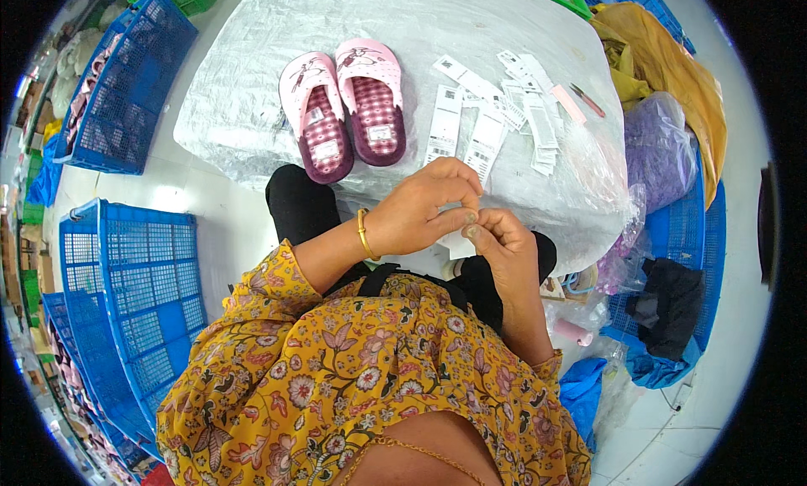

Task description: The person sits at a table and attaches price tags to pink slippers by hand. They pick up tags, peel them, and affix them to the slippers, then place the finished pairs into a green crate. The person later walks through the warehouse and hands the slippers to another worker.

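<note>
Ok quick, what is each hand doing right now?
Left hand: closed, fingers pinching the white tag.
Right hand: closed, pinching the same tag from the other side.

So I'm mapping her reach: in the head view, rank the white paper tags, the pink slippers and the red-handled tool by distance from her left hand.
From the left hand:
1. White paper tags, just beyond, on the table's right.
2. Pink slippers, beyond, to the left.
3. Red-handled tool, far right on the table.
</note>
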`<act>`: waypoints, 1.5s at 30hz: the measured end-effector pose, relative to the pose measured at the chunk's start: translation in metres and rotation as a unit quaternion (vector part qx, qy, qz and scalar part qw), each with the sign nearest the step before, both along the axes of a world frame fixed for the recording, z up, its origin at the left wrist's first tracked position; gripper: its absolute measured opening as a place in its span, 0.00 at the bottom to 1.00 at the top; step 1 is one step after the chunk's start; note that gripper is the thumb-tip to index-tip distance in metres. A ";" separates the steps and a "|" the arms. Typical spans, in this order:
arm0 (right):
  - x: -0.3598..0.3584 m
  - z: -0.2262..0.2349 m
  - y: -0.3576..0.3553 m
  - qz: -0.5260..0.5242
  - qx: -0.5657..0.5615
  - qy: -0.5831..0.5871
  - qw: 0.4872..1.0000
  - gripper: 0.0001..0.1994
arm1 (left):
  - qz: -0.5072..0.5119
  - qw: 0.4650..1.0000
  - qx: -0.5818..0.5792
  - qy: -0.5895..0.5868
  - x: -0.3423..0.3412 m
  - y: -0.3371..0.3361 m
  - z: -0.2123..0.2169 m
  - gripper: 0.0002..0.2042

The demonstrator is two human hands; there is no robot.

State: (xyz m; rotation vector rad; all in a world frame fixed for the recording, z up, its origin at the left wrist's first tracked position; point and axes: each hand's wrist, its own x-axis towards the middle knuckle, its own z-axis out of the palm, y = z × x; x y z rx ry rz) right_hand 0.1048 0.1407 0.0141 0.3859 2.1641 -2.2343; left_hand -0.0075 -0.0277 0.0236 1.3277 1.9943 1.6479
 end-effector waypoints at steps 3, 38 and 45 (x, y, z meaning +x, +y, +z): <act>-0.010 0.001 -0.012 0.020 0.106 0.057 0.993 0.05 | 0.007 0.998 0.044 0.037 -0.013 -0.023 0.000 0.06; -0.196 -0.003 -0.099 0.107 0.285 -0.042 0.952 0.19 | 0.161 0.949 -0.122 0.241 -0.169 -0.112 -0.040 0.08; -0.202 0.000 -0.097 0.127 0.323 -0.067 0.936 0.17 | 0.161 0.948 -0.102 0.255 -0.172 -0.111 -0.044 0.08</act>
